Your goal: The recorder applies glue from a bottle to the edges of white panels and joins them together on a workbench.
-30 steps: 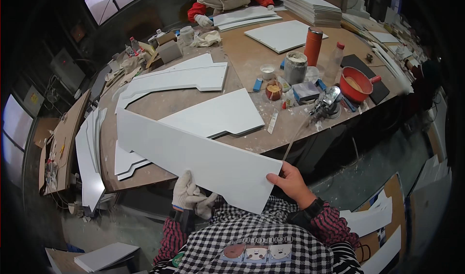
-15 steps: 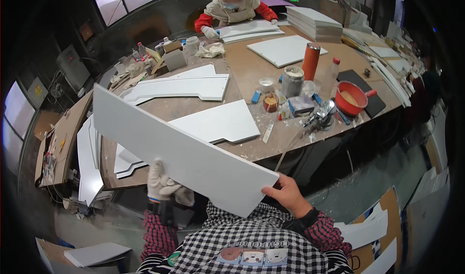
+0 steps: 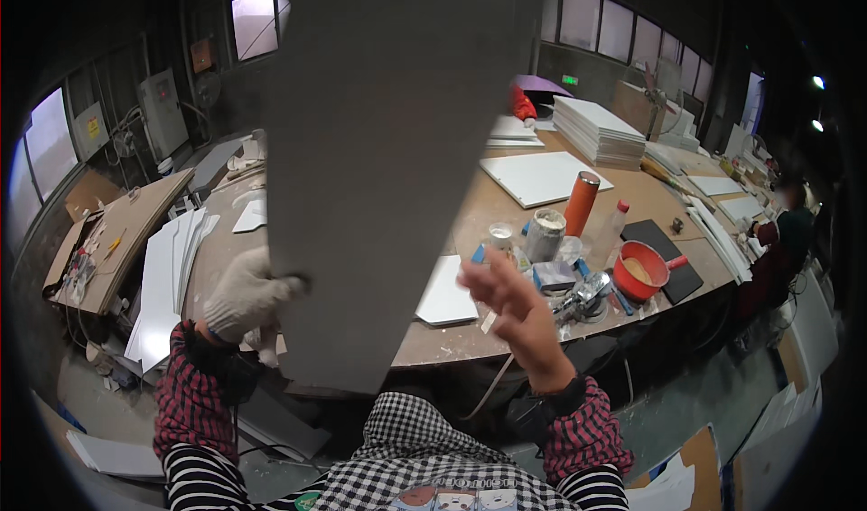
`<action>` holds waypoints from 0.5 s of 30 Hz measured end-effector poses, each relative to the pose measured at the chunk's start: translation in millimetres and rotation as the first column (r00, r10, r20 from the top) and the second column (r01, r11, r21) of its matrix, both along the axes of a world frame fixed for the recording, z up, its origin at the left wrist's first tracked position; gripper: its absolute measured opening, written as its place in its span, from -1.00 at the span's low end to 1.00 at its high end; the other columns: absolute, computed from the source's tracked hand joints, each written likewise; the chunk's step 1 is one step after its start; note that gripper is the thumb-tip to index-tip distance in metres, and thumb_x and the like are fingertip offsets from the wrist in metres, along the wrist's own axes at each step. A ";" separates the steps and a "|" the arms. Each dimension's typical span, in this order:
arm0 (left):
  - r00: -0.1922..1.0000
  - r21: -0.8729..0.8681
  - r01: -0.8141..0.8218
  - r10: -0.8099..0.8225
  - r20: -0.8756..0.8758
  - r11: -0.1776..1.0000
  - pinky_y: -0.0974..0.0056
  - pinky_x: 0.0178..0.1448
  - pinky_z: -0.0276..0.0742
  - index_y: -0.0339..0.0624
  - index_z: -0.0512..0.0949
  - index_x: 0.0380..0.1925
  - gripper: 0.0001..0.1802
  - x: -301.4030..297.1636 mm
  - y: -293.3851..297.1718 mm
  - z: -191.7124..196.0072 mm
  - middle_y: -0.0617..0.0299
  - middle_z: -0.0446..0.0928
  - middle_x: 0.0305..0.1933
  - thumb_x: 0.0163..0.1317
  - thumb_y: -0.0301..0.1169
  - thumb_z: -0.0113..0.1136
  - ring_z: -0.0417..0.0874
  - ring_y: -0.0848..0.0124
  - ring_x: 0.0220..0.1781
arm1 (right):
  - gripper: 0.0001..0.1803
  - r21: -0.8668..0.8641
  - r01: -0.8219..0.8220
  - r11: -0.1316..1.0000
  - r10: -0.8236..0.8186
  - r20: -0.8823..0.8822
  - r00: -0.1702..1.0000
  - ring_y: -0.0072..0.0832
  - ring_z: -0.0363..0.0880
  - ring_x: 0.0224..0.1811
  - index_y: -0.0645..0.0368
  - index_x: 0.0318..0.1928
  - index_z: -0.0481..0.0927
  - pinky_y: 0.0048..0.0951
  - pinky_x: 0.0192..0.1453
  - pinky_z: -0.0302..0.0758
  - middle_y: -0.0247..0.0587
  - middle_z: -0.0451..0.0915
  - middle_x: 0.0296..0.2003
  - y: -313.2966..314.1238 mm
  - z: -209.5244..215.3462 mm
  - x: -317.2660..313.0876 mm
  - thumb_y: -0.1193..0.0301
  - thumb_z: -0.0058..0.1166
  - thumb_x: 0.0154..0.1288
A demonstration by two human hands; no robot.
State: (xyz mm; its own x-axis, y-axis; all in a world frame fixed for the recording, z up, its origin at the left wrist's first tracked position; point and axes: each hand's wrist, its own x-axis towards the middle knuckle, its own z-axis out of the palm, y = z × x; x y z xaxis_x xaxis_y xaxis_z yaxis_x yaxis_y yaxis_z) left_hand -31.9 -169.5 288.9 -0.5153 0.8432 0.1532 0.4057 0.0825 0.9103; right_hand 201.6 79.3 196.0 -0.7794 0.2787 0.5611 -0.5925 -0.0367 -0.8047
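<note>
A large flat panel (image 3: 370,186) stands upright in front of me. Its shaded face fills the middle of the view and hides much of the worktable. My left hand (image 3: 244,296), in a pale knit glove, grips the panel's left edge low down, with the thumb on the near face. To the right of the panel, my bare right hand (image 3: 517,310) is lifted with its fingers apart, slightly blurred and touching nothing. Beyond that hand, a white cut panel (image 3: 449,296) lies on the table, partly hidden.
On the worktable stand an orange flask (image 3: 581,204), an open tin (image 3: 545,235), a red pot (image 3: 639,271), and a metal power tool (image 3: 582,301). Stacked white boards (image 3: 598,131) are at the back. More white panels (image 3: 164,276) lean at the left. A co-worker (image 3: 784,240) stands far right.
The panel has swung from a slanting, white-faced position to upright, its shaded face toward me. My right hand has let go of its edge. My left hand has moved left and up.
</note>
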 end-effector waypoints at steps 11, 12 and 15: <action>0.964 -0.726 0.048 -0.222 -0.147 0.687 0.24 -0.19 0.62 -0.26 0.62 -0.18 -0.55 25.1 67.5 -9.7 0.09 0.66 -0.35 0.11 -0.10 0.35 0.69 0.31 -0.34 | -0.33 -0.638 0.225 0.737 -0.298 -0.007 0.955 -0.30 0.30 0.34 0.21 0.33 0.28 -0.20 0.42 0.23 -0.24 0.38 0.25 -15.1 -42.9 15.6 0.08 0.09 0.38; 0.983 -0.743 0.060 -0.169 -0.073 0.666 0.23 -0.16 0.63 -0.27 0.61 -0.18 -0.53 24.2 70.3 -19.1 0.07 0.66 -0.33 0.11 -0.08 0.35 0.69 0.31 -0.33 | -0.33 -0.657 0.232 0.717 -0.311 -0.004 0.950 -0.30 0.29 0.34 0.19 0.33 0.27 -0.20 0.43 0.22 -0.24 0.37 0.26 -18.5 -38.9 14.7 0.08 0.08 0.38; 0.939 -0.622 0.079 -0.268 -0.216 0.779 0.24 -0.34 0.68 -0.28 0.60 -0.13 -0.55 13.7 64.0 -46.6 0.09 0.64 -0.36 0.15 -0.13 0.31 0.69 0.30 -0.36 | -0.36 -0.687 0.260 0.678 -0.314 0.049 0.948 -0.30 0.29 0.34 0.18 0.34 0.25 -0.21 0.42 0.23 -0.25 0.36 0.27 -17.4 -34.8 15.9 0.11 0.05 0.42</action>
State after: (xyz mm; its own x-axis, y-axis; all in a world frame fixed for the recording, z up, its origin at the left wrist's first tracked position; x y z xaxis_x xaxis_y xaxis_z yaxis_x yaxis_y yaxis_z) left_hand -18.3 -105.5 242.3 -0.3657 0.8818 -0.2976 0.6919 0.4715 0.5467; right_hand 217.5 61.9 161.2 -0.5641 0.8065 0.1772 -0.7183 -0.3735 -0.5869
